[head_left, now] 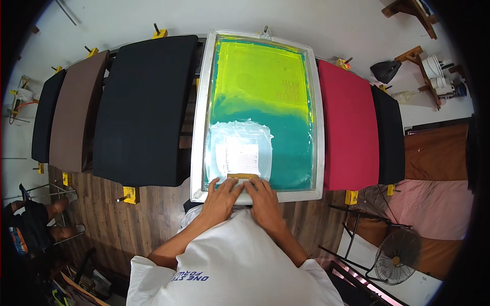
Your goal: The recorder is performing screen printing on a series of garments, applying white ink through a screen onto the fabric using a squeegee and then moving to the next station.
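A screen-printing frame (318,153) with a pale metal rim lies in front of me. Its mesh is teal in the lower half (291,148) and yellow-green toward the far end (255,61). At the near left of the mesh sits a patch of white ink (242,153). A small squeegee (242,176) rests at the near edge of that patch, its yellowish-brown edge showing. My left hand (222,198) and my right hand (262,197) close on it side by side, fingers bent over it. Their undersides and most of the squeegee are hidden.
Fabric-covered boards flank the frame: a black one (143,112) and a brown one (79,112) at left, a red one (352,127) at right. Yellow clamps (131,195) stick out below them. A fan (398,257) stands at lower right; a person (38,219) sits at far left.
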The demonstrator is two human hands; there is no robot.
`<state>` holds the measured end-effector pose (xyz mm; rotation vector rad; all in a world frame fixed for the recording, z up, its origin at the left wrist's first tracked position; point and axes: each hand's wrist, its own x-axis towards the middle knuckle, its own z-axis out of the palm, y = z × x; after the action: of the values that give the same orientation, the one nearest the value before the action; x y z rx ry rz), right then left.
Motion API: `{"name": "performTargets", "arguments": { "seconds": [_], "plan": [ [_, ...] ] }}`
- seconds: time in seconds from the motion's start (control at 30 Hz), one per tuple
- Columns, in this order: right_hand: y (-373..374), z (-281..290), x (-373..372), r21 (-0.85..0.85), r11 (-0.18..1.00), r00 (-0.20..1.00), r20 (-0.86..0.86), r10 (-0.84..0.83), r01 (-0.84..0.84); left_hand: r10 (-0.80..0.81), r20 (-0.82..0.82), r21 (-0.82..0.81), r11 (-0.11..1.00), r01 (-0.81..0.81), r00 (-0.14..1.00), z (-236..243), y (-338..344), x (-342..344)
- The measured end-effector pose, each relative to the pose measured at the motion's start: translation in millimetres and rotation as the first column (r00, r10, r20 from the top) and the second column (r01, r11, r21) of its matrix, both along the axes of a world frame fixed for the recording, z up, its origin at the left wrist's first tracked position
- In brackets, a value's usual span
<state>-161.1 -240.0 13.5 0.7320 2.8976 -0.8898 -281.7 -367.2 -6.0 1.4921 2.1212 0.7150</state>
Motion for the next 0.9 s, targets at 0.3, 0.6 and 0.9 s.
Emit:
{"name": "performTargets", "arguments": {
  "seconds": [0.3, 0.6, 0.9],
  "plan": [
    [6.9, 7.3, -1.1, 0.019, 0.999, 0.998, 0.057, 0.039, -0.041, -0.008, -0.025, 0.011, 1.000, 0.009, 1.000, 4.7, 3.8, -0.3],
    [52.6, 7.4, -56.7, 0.019, 0.993, 0.993, 0.017, 0.115, -0.115, 0.031, -0.059, -0.025, 0.999, -0.032, 0.998, 21.0, 39.2, -56.7],
    [91.2, -7.4, -92.7, 0.094, 0.995, 1.000, -0.007, 0.028, -0.028, 0.007, -0.075, 0.079, 0.997, -0.001, 0.997, 6.7, 87.7, -94.9]
  ]
}}
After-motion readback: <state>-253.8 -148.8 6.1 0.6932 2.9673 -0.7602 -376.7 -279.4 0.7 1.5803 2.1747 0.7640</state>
